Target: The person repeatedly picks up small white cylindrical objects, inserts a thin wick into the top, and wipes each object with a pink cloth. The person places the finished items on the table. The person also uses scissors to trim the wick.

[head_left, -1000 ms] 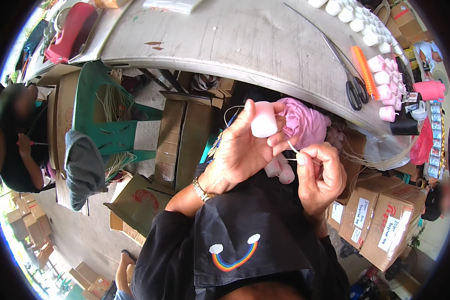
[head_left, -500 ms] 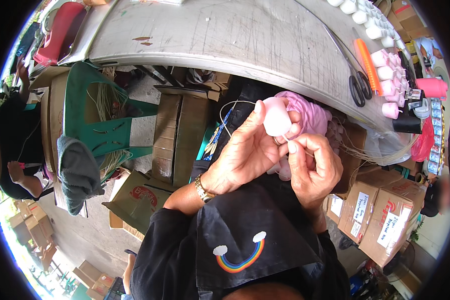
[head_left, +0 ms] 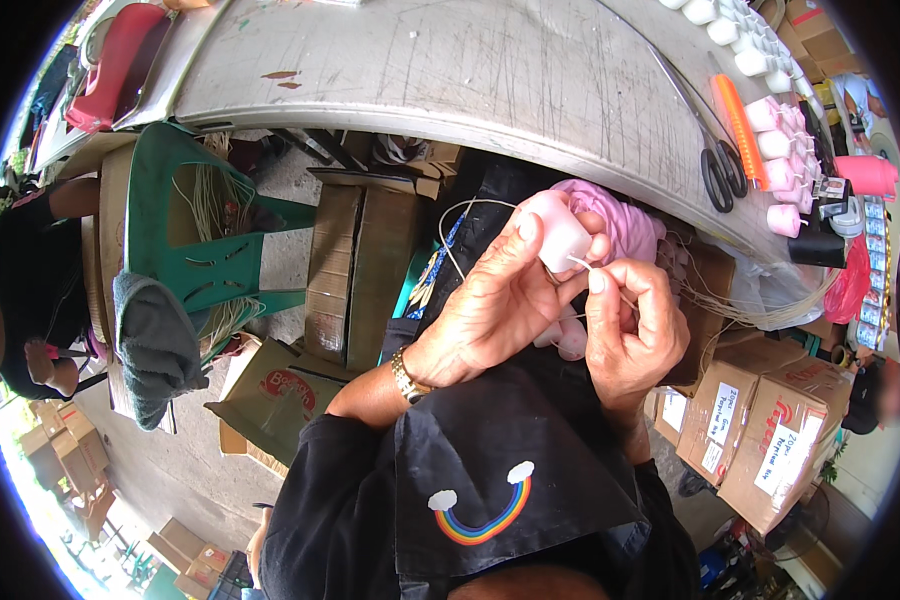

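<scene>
My left hand (head_left: 490, 300) grips a small pale pink candle (head_left: 560, 230) between thumb and fingers, held up in front of my chest. My right hand (head_left: 630, 325) pinches a thin white wick (head_left: 582, 264) right at the candle's underside. Behind the candle lies a pink cloth bundle (head_left: 620, 215), and a few more pink candles (head_left: 565, 340) sit below my hands in my lap. Both hands are close together, just below the edge of the grey table (head_left: 450, 70).
On the table lie black scissors (head_left: 715, 165), an orange cutter (head_left: 742, 125), and rows of white and pink candles (head_left: 775, 150). A green plastic chair (head_left: 195, 250) with a grey cloth stands at left; another person (head_left: 25, 290) sits beyond it. Cardboard boxes (head_left: 760, 430) stand right.
My hands have come closer together and risen slightly. The right hand's fingers have moved the wick up to the candle's base, and the candle has turned a little in my left hand.
</scene>
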A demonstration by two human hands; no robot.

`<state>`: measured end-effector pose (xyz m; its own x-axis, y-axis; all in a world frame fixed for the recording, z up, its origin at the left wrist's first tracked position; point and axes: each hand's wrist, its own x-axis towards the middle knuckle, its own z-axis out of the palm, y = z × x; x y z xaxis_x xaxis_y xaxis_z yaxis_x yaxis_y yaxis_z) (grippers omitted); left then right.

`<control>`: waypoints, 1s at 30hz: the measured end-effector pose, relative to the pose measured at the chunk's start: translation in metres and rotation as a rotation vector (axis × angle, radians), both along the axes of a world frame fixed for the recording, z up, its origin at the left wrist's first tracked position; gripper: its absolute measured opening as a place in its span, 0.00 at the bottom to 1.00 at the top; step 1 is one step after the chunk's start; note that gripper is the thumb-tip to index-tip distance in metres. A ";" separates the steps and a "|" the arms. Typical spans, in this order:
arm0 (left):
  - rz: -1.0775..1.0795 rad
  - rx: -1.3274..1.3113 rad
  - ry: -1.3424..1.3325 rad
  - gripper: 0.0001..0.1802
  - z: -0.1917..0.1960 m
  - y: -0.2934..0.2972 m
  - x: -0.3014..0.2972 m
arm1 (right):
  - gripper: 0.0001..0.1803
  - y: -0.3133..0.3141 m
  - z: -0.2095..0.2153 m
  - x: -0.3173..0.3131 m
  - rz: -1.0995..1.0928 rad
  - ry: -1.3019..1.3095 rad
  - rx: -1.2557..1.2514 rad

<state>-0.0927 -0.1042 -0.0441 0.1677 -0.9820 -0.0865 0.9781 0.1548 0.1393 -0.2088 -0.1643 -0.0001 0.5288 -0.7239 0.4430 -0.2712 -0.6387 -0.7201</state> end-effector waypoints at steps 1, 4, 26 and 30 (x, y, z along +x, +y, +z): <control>0.000 0.017 -0.029 0.28 0.000 0.000 0.000 | 0.07 0.000 0.000 0.000 -0.003 0.003 -0.007; 0.011 0.026 -0.035 0.27 -0.001 -0.001 0.000 | 0.07 0.001 0.000 -0.002 -0.011 0.002 0.001; -0.081 -0.054 0.232 0.32 0.001 -0.006 0.001 | 0.10 -0.006 -0.015 0.005 -0.003 -0.067 -0.231; -0.092 -0.049 0.180 0.31 0.001 -0.005 0.000 | 0.09 -0.006 -0.017 0.006 -0.009 -0.052 -0.237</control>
